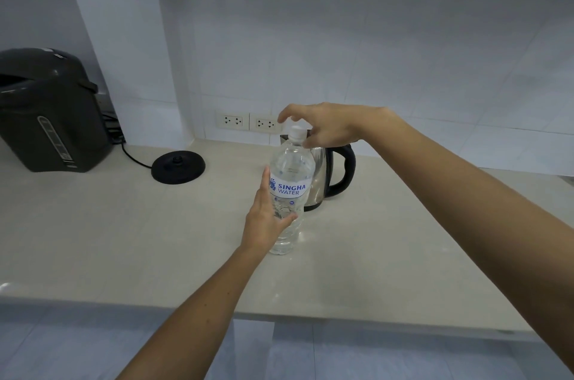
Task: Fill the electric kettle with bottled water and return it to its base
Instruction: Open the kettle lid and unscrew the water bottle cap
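A clear water bottle (291, 174) with a white cap and a blue-lettered label stands upright on the beige counter (124, 224). My left hand (267, 218) wraps around its lower body. My right hand (323, 128) hovers just over the cap with its fingers spread and not closed on it. Behind the bottle stands the steel electric kettle (323, 174) with a black handle facing right; its top is hidden by my right hand. The kettle's round black base (178, 167) lies empty to the left, its cord running back.
A dark grey hot-water dispenser (49, 112) stands at the counter's left rear. Two wall sockets (248, 122) sit in the tiled wall behind the kettle. The counter's front edge (279, 314) runs below my arms, with floor tiles beyond it.
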Motion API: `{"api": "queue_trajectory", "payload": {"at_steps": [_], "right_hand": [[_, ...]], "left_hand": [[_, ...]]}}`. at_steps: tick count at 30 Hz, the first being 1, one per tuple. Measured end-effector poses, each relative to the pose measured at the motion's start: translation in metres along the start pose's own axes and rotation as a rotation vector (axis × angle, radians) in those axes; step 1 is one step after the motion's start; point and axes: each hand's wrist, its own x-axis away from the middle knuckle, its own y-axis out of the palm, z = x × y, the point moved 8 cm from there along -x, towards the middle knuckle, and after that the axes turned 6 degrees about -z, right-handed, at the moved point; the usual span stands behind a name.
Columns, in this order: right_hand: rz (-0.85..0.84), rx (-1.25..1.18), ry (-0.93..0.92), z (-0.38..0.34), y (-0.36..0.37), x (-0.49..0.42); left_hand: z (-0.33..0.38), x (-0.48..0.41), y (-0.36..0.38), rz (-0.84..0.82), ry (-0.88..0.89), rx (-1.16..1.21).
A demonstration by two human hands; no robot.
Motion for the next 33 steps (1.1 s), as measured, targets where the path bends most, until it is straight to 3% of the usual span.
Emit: {"api": "queue_trajectory", "payload": {"at_steps": [5, 14, 17, 20, 24, 33], "right_hand": [[0.145, 0.083, 0.175, 0.008, -0.001, -0.014], [0.212, 0.011, 0.051, -0.002, -0.014, -0.009], [0.309, -0.141, 0.033, 0.004, -0.02, 0.001], [0.507, -0.337, 0.063, 0.024, -0.012, 0.015], [0.729, -0.688, 0.207, 0.076, 0.036, 0.035], [0.581, -0.819, 0.543, 0.159, 0.193, 0.054]], "left_hand": [[0.001, 0.001, 0.0, -0.013, -0.006, -0.004], [0.0, 0.001, -0.002, -0.016, -0.01, -0.077], [0.0, 0.001, -0.002, -0.015, -0.009, -0.088], [0.0, 0.001, -0.002, -0.005, -0.007, -0.103], [0.0, 0.001, -0.002, 0.008, 0.003, -0.124], [-0.003, 0.002, 0.003, 0.014, -0.001, -0.142]]}}
